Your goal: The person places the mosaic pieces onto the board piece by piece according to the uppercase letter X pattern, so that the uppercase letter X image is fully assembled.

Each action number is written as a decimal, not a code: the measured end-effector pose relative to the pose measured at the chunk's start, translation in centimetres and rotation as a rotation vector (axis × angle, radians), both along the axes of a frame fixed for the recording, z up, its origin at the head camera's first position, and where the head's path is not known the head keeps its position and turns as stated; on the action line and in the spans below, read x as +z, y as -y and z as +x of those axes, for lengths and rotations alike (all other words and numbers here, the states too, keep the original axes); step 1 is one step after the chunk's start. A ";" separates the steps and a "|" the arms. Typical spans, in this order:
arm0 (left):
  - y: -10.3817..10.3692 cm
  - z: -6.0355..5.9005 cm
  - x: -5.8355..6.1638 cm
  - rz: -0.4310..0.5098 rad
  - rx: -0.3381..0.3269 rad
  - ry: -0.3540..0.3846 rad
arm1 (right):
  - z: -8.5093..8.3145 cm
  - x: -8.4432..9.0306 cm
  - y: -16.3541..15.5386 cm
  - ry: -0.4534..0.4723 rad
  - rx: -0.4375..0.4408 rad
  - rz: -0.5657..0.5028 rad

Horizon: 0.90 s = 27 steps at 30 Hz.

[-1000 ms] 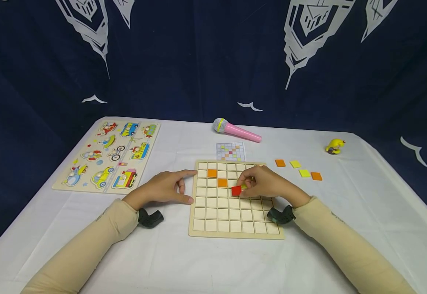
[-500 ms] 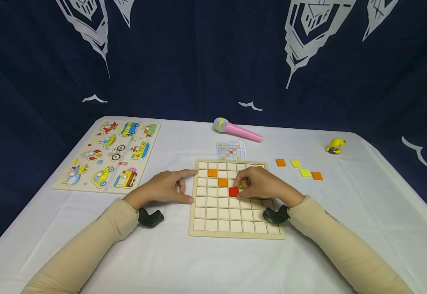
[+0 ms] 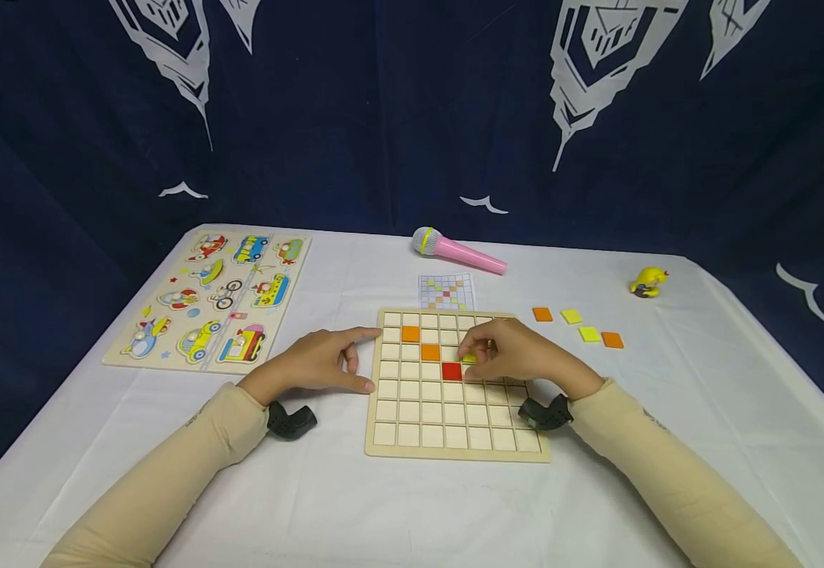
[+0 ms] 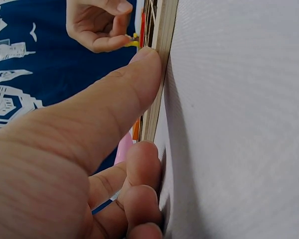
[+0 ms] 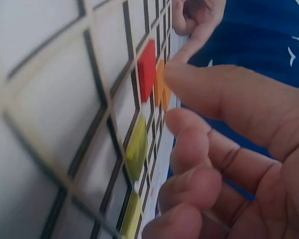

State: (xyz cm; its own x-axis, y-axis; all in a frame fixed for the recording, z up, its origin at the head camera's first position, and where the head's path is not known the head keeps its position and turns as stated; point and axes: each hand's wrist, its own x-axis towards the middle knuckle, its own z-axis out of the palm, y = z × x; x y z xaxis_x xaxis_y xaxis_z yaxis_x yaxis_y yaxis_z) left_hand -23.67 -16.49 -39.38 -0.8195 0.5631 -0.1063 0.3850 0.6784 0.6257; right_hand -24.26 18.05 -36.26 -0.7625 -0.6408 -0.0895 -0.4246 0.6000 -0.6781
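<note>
Red tile (image 3: pixel 452 371) flat in cell of grid board (image 3: pixel 454 450), square, no long axis, edges parallel to grid lines. Right hand (image 3: pixel 518 356) just beside it, fingers curled over yellow tile (image 3: pixel 470 359); whether pinching, cannot tell. Left hand (image 3: pixel 315 364) on worktop (image 3: pixel 355 505), fingers straight, apart, thumb and forefinger against board's left edge.

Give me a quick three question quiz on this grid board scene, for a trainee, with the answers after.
1. True or false: the red tile lies flat in the wooden grid board.
2. Which hand rests against the board's edge?
3. How many loose tiles lie on the cloth right of the board? A two, B four, C six.

Key: 1 true. 2 the left hand; the right hand is over the grid. 3 B.
</note>
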 end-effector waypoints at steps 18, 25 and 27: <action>-0.2 0.0 0.1 -0.012 0.006 0.013 | -1.2 1.1 -7.7 -0.049 -0.180 -0.144; -0.2 0.0 0.0 -0.013 -0.001 0.007 | -1.8 1.8 -11.1 -0.025 -0.303 -0.148; -0.1 -0.1 0.0 -0.015 0.000 0.005 | -2.0 1.9 -11.9 -0.023 -0.337 -0.132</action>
State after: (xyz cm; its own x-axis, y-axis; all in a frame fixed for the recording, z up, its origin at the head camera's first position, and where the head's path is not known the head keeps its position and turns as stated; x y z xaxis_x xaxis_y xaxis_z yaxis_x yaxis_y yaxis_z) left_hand -23.74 -16.37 -39.38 -0.8189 0.5616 -0.1184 0.3822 0.6875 0.6175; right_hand -26.24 29.97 -34.34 -0.9339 -0.3575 -0.0033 -0.2336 0.6172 -0.7514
